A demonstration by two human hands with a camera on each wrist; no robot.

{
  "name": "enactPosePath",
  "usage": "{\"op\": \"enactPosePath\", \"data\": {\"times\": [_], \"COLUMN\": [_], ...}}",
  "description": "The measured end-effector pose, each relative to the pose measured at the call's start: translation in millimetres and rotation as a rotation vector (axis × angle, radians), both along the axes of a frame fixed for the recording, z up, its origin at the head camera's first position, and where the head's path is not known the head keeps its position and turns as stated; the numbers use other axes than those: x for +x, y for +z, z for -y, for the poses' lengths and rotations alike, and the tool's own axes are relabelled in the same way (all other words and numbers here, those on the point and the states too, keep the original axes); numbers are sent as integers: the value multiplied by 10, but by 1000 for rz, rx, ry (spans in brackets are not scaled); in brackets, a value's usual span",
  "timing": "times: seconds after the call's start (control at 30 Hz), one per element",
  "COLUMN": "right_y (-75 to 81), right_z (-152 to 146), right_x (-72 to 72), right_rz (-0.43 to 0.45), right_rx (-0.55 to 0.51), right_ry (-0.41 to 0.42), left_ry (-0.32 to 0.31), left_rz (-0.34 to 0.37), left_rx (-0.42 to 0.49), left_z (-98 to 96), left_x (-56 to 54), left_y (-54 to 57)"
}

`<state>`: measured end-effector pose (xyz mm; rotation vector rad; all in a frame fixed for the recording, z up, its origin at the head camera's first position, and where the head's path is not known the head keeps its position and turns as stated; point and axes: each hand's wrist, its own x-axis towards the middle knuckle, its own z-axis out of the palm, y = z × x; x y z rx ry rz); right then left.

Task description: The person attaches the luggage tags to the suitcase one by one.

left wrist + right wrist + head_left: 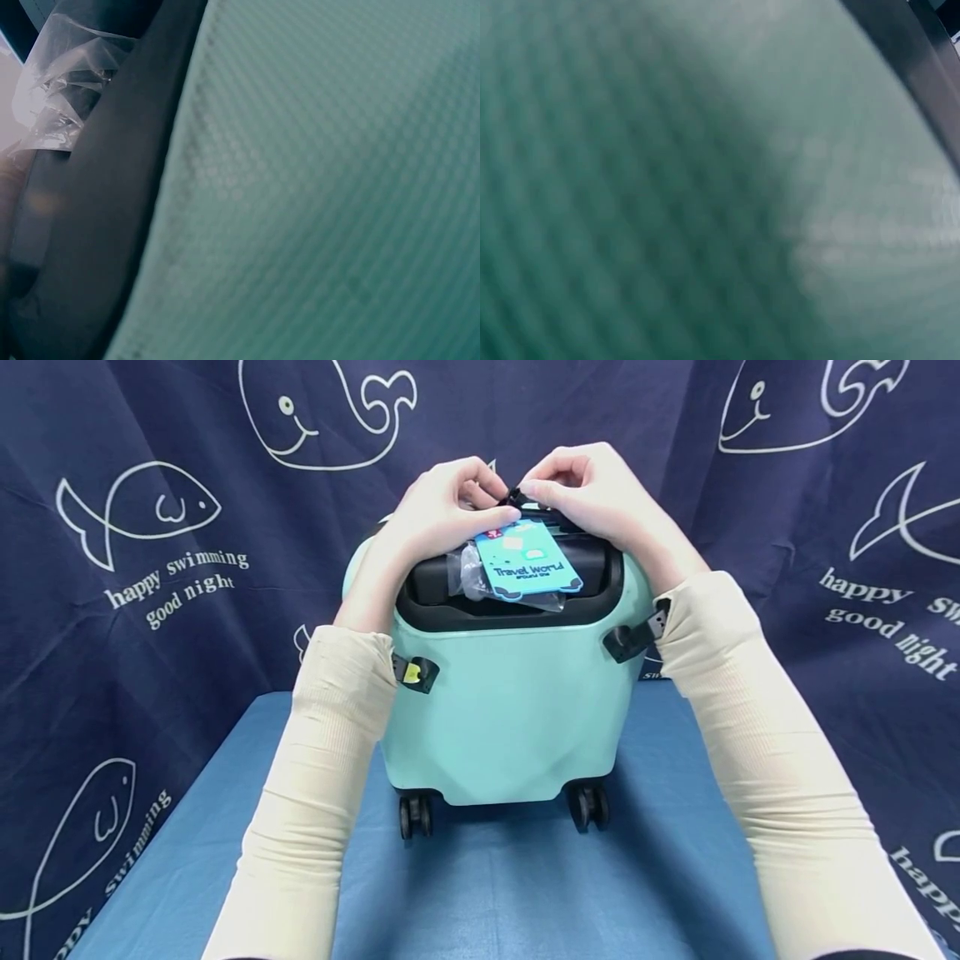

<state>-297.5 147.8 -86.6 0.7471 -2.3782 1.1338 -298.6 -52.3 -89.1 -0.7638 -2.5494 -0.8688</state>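
Observation:
A mint-green suitcase [510, 718] stands upright on its wheels. Over its black top panel [510, 617] hangs a blue luggage tag [525, 560] printed "Travel World". My left hand [446, 510] pinches the tag's black strap [514, 497] between thumb and fingers, near the tag's top edge. From the other side, the thumb and index finger of my right hand [588, 493] pinch the same strap. A crumpled clear plastic bag [471, 572] lies partly behind the tag; the left wrist view also shows this plastic [67, 97]. The right wrist view holds mostly blurred, ribbed suitcase shell [667, 210].
The suitcase's black wheels [588, 806] rest on a blue cloth-covered table [495, 893]. Behind and at both sides hangs a navy curtain [187, 435] with white whale and fish drawings. Small black wrist-camera mounts [626, 642] sit close to the suitcase front.

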Motion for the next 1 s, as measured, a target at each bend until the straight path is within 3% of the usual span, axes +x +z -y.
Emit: {"op": "enactPosePath", "data": {"times": [0.5, 1.0], "right_y": [9, -13], "right_z": [-30, -24], "right_x": [-47, -52], "right_rz": [133, 115], "right_rx": [2, -51], "right_ry": [71, 74], "left_ry": [-25, -64], "left_rz": [-11, 3], "left_rx": [-8, 26], "left_z": [9, 1], "left_x": [5, 8], "left_y": [3, -7]}}
